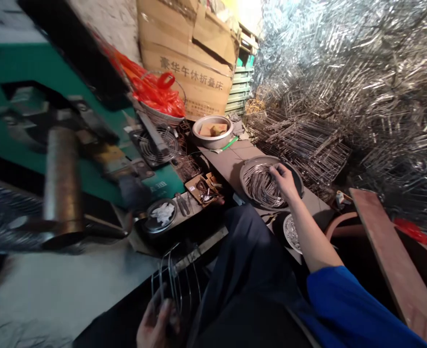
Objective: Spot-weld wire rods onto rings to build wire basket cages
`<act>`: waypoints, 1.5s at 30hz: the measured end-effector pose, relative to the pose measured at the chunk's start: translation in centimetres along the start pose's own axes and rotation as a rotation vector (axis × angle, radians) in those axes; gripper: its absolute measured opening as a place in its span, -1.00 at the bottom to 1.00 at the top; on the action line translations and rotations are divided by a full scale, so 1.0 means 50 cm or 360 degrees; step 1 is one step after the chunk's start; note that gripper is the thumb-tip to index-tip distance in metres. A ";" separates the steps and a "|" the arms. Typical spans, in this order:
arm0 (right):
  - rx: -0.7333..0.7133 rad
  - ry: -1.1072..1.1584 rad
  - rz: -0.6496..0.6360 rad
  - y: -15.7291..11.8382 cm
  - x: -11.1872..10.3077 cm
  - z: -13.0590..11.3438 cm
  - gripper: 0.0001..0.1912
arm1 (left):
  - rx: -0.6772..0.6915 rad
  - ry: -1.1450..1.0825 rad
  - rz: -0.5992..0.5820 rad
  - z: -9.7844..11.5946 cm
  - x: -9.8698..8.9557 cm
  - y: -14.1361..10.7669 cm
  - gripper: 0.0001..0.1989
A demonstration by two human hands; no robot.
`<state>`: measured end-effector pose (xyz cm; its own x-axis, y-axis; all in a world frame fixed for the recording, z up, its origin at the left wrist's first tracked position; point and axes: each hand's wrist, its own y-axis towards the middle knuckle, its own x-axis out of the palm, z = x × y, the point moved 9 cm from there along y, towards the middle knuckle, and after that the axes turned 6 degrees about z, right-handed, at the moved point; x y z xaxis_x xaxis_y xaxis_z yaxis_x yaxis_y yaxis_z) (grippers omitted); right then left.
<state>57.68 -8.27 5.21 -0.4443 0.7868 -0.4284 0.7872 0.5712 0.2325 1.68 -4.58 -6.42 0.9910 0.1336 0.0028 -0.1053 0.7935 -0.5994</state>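
My right hand (283,180) is at a round basin (298,180) of metal wire rings (262,186), its fingers bent together over the rings' upper edge. What those fingers hold, if anything, is too small to tell. Low in the view, my left hand (159,316) has its fingers closed round a curved wire frame (175,280), somewhat blurred, over my dark-trousered lap. Beside the basin, nearer to me, stands a smaller bowl (292,233) of small metal pieces.
A green machine (163,182) with a metal cylinder (64,183) fills the left. A white basin (213,140) sits on the bench before a cardboard box (188,63). Piled wire frames (307,145) rise at the right, behind a wooden board (391,246) across a large tub (338,224).
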 end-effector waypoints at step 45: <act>-0.0664 0.0304 -0.1260 -0.357 0.591 -0.371 -0.44 | 0.0668 -0.0497 0.0147 0.183 -0.017 0.073 -0.20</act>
<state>22.54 9.14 4.61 -0.8810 0.1332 -0.4540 0.0203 0.9693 0.2451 -0.31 3.61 -1.29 0.9111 0.3338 0.2417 -0.2783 0.9309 -0.2366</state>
